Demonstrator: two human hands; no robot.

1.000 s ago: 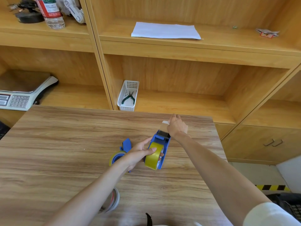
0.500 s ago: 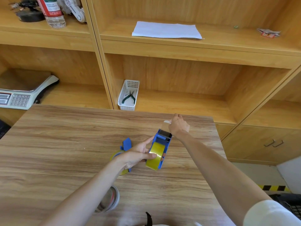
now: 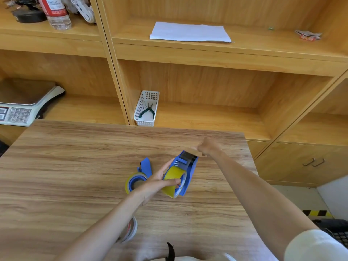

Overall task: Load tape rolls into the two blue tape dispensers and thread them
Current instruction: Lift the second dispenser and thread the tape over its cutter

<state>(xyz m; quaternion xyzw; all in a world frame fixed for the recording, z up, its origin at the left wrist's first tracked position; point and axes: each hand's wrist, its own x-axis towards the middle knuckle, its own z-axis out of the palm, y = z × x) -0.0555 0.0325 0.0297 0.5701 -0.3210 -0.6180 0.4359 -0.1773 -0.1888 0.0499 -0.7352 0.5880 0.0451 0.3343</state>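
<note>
head | right hand has drawn farther up-right from dispenser mouth, grip pinched (tape end likely; blurred) | left hand clamps yellow roll, frame centre above bench | threading underway

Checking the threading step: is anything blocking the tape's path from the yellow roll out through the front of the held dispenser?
Nothing visible does. The left hand holds the yellow roll in the blue dispenser; the right hand, blurred, is at its front end.
</note>
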